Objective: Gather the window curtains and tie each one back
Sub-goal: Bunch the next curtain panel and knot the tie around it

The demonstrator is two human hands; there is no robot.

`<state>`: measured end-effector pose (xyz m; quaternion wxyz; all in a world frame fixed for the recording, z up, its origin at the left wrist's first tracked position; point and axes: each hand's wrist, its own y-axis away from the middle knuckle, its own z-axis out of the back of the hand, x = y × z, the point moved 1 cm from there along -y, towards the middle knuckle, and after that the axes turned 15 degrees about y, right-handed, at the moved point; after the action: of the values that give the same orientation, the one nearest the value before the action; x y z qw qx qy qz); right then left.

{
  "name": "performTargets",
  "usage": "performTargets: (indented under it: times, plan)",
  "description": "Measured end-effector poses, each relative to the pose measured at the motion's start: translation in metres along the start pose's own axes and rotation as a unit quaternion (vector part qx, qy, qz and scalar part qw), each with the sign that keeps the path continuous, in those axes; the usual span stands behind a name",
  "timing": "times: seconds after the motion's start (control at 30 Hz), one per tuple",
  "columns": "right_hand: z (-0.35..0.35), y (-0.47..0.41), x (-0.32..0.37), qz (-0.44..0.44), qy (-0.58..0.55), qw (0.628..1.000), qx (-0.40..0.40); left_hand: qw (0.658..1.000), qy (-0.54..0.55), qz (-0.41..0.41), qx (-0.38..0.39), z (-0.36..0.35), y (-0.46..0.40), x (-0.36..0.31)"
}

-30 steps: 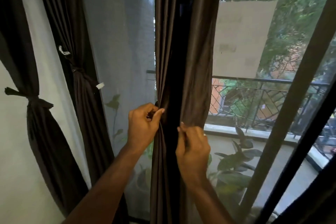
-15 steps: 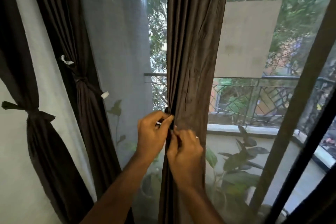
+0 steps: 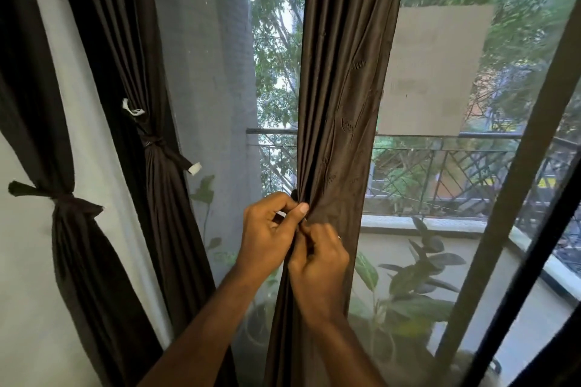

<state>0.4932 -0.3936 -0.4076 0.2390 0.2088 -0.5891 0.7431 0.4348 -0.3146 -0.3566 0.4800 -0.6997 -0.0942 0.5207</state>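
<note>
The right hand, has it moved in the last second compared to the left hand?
Yes. The right hand has come up and leftward to meet the left hand on the brown curtain; a second ago a gap separated them.

**Dark brown drapes against grey mesh and green foliage**

The middle curtain [image 3: 339,110] is dark brown with a faint sheen and small embroidered leaf motifs in the same tone. The two tied curtains, one at the far left [image 3: 63,229] and one next to it [image 3: 157,192], are a darker, plain brown. A white cord [image 3: 132,110] and white tag [image 3: 194,168] show on the second. The wall [image 3: 19,292] is pale grey-white, the mesh screen [image 3: 207,72] blue-grey, the railing [image 3: 456,166] black with a diagonal lattice pattern, the plant leaves [image 3: 421,276] green.
</note>
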Motion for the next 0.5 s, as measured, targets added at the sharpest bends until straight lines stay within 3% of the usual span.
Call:
performTargets:
  times: [0.23, 0.4, 0.5]
  plan:
    - [-0.005, 0.000, 0.007, 0.031, 0.000, 1.000, 0.006, 0.998, -0.045, -0.045, 0.001, 0.000, -0.002, -0.008]
    - [0.007, -0.008, 0.000, 0.071, 0.006, 0.996, 0.048, 0.999, -0.028, -0.004, -0.031, 0.005, -0.001, -0.002]
    - [0.028, -0.022, -0.014, 0.031, -0.053, 0.998, 0.023, 0.999, -0.024, -0.006, -0.026, 0.013, -0.001, -0.001]
